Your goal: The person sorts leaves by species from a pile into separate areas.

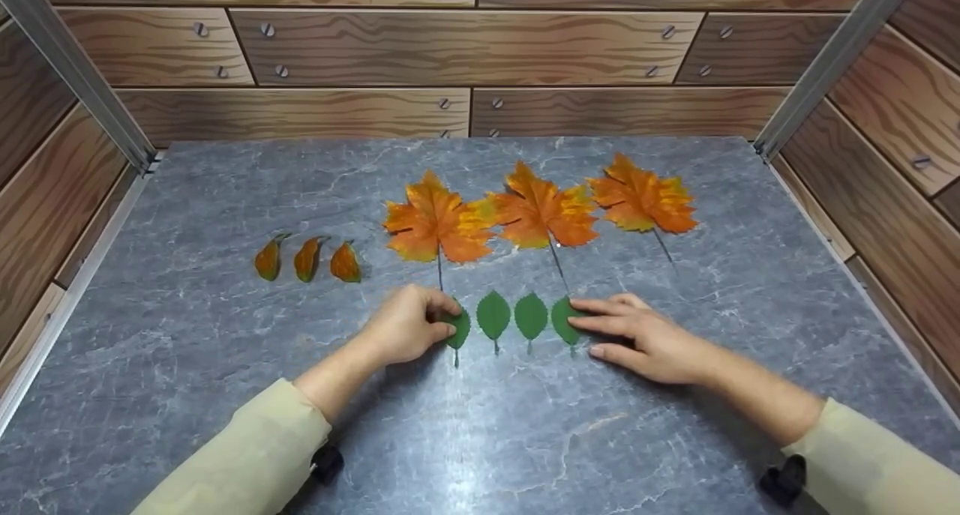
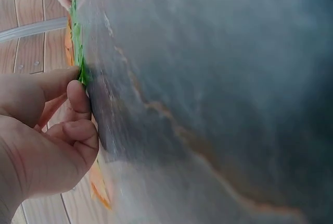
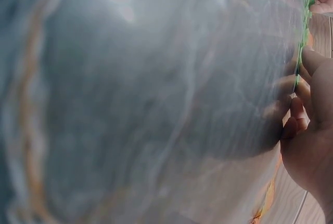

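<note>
Serrated green leaves stand in a row across the middle of the table, stems toward the person. My left hand (image 1: pixel 409 324) pinches the left edge of the leftmost green leaf (image 1: pixel 461 327) between thumb and fingers; part of that leaf is hidden. At the row's other end, extended fingertips of my right hand (image 1: pixel 652 340) rest on the rightmost green leaf (image 1: pixel 563 321), with the thumb beside it on the table. Two more green leaves lie between, a left one (image 1: pixel 493 315) and a right one (image 1: pixel 531 315). Both wrist views show the row edge-on.
Behind the green row lie three orange maple leaves, left (image 1: pixel 439 223), middle (image 1: pixel 541 209) and right (image 1: pixel 643 196), with long dark stems. Three small curled brown-orange leaves, including one (image 1: pixel 306 260), lie to the left. Wood-patterned panels (image 1: pixel 465 46) enclose the marbled grey table (image 1: pixel 225 380).
</note>
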`<state>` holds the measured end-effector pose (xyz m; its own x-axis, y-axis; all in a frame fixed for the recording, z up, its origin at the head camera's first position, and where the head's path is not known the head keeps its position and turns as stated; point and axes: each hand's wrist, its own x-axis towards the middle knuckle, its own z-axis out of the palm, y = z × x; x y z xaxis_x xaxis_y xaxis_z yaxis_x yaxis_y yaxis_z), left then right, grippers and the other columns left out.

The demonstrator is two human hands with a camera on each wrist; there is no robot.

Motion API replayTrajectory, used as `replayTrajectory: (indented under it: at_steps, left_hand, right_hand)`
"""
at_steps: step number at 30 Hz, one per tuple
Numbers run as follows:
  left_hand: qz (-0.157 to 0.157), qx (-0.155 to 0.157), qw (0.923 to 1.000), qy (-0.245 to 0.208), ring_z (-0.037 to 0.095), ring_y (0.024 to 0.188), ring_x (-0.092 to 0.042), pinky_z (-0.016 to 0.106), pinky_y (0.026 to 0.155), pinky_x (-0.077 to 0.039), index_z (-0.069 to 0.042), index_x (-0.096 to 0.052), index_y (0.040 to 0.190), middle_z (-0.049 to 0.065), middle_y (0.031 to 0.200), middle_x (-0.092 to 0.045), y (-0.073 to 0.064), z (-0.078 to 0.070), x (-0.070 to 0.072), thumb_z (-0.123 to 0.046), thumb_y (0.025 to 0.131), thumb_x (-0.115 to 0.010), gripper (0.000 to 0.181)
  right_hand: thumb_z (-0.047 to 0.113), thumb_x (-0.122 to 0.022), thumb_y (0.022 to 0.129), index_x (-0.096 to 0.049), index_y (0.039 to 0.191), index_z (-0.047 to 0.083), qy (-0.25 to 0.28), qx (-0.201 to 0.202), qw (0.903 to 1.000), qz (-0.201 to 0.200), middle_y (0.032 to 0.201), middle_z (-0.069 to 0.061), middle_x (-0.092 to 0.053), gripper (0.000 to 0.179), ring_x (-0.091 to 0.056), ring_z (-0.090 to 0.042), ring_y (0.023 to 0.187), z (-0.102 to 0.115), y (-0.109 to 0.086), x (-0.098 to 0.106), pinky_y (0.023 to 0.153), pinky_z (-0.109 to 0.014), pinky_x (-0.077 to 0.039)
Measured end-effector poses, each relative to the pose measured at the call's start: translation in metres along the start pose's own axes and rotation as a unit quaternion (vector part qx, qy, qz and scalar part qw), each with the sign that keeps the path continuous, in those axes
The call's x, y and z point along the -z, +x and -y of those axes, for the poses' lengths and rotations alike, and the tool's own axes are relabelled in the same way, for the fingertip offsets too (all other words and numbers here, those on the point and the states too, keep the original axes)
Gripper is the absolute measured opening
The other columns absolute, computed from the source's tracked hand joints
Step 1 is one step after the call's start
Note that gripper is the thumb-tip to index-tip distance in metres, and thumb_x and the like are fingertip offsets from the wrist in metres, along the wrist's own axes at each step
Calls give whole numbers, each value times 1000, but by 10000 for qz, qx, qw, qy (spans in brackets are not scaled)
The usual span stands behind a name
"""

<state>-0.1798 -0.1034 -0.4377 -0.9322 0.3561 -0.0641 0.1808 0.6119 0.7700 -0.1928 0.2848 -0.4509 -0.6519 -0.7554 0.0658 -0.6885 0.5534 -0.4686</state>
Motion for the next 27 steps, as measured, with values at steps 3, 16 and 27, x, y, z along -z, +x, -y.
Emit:
replayTrajectory:
  at_steps: [3,16,27]
  left_hand:
    - [3,-60,10000,48,12,74,-57,33,70,-50,-5,-82,112,0,83,-69,0,0,-1,-1,93,-79,19]
    - [-92,7,9996,248,15,79,-63,39,78,-55,-7,-80,122,3,87,-73,2,2,0,-5,94,-79,28]
    - [-190,188,9989,391,19,84,-63,41,81,-54,-9,-77,132,6,94,-75,3,8,10,-9,95,-80,37]
  right_hand:
    - [32,-65,108,-60,154,23,-9,-30,10000,15,165,2,-45,47,-46,-22,138,0,0,-1,110,-57,-43]
    - [35,-63,109,-59,154,24,74,-161,9998,123,166,2,-44,47,-45,-22,139,-1,4,1,110,-57,-42]
    - [29,-64,109,-62,152,20,204,-33,9997,-106,165,-4,-46,44,-45,-28,147,-4,11,4,113,-59,-40]
